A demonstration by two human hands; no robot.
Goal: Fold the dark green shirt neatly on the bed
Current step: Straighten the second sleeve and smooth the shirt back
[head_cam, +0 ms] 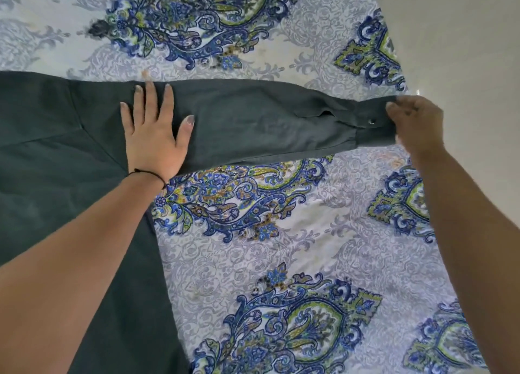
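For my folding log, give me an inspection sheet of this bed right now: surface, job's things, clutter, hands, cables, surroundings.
Surface: bed sheet, blue-green paisley print, lying flat.
Job's things: shirt spread at the left; its sleeve stretched out to the right.
Clutter: nothing seen.
Hands: left hand pressed flat on the sleeve; right hand pinches the cuff.
Cables: nothing seen.
Surroundings: pale floor beyond the bed's edge.

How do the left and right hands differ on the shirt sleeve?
The left hand lies flat, fingers spread, pressing the sleeve near the shoulder; the right hand curls its fingers round the cuff. The left wrist wears a black band; the right shows none. Both touch the same sleeve.
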